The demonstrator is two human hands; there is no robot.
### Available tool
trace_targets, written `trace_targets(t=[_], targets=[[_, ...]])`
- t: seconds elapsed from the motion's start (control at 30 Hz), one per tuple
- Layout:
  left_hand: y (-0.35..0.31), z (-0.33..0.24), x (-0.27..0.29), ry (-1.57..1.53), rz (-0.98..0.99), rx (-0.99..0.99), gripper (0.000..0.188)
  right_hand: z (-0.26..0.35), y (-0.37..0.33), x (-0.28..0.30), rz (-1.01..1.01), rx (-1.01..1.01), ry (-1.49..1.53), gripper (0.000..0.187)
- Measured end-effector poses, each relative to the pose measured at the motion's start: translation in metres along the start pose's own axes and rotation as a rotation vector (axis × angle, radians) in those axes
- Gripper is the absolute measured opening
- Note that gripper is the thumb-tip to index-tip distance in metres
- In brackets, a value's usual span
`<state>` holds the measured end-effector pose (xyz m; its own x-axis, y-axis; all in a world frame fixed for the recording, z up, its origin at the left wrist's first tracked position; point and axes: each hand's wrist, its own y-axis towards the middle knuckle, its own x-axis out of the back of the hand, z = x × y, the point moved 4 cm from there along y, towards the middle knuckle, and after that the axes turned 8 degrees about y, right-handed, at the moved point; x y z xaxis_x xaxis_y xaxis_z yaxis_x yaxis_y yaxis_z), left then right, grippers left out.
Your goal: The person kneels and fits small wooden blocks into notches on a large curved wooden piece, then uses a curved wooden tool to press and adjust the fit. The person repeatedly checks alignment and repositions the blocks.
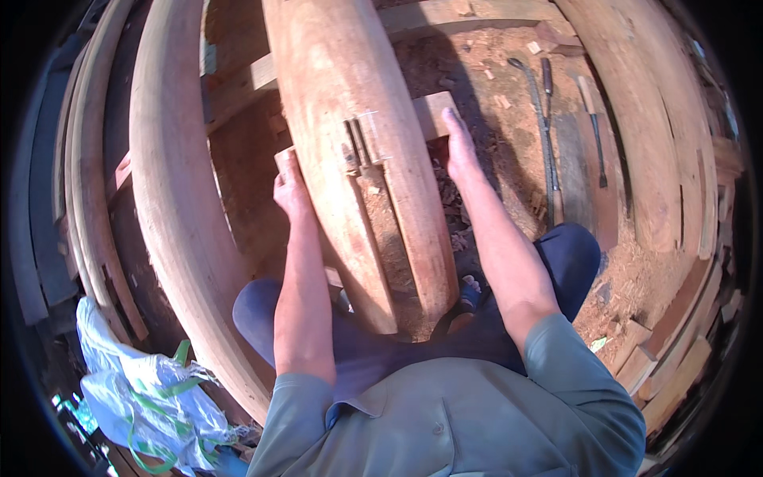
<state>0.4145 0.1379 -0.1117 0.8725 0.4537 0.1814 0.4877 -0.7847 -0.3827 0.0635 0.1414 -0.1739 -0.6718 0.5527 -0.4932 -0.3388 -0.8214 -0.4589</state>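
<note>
A long, rounded reddish timber (350,119) with a notch cut across it and grooves along it runs from the top of the view down between my knees. A short wooden crosspiece (433,111) passes under it. My left hand (290,191) grips the crosspiece's left end (284,157) beside the timber. My right hand (459,147) rests on the crosspiece's right end, fingers laid flat over the block.
Curved planks (171,199) arc on the left and more boards (660,143) on the right. A saw (544,135), a chisel and a hammer (592,119) lie on sawdust at the right. A crumpled plastic bag (147,393) sits lower left. Wood chips litter the ground.
</note>
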Motion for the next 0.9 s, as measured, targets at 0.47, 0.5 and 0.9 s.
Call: trace_targets(t=[0.47,0.5,0.9], targets=[[0.090,0.049,0.048,-0.122,0.163,-0.040,0.049,0.004,-0.039,-0.049,0.208,-0.018,0.102,0.075],[0.086,0.052,0.036,-0.174,0.299,-0.004,0.053,0.004,-0.031,-0.039,0.169,0.042,0.068,0.073],[0.012,-0.011,0.003,0.241,0.088,0.078,0.075,0.011,-0.046,-0.029,0.016,0.126,-0.088,0.076]])
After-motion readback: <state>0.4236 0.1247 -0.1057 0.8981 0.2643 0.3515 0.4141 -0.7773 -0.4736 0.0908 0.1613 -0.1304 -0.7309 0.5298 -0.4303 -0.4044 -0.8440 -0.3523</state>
